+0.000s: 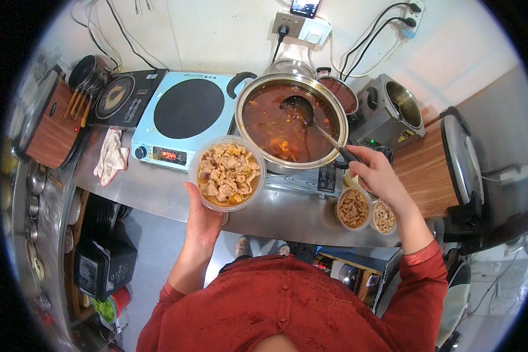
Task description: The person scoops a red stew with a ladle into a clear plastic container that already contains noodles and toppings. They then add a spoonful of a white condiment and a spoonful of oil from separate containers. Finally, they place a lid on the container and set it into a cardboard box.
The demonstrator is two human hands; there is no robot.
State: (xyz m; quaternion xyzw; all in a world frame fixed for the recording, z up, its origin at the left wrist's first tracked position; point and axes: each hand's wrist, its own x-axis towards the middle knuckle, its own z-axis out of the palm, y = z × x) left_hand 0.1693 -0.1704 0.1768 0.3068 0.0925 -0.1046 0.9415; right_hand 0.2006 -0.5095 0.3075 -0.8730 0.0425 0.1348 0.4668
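My left hand (203, 222) grips a round clear plastic tub (260, 182), its thumb up against the side. Sliced cooked meat (229, 170) in some liquid fills the tub, held just in front of a large steel pot (338, 105). Reddish broth (276, 126) with orange bits floating in it fills much of the pot. With my right hand (372, 173) closed round its black handle, a ladle (327, 138) reaches over the pot's near right rim. Its dark bowl sits in the broth, partly sunk.
Left of the pot is a light-blue induction cooker (149, 132), with a black cooker (120, 100) beyond. More tubs of meat (353, 208) stand below my right hand. A wood-patterned cooker (425, 170) borders the right. A cloth (111, 157) lies on the steel counter (299, 217).
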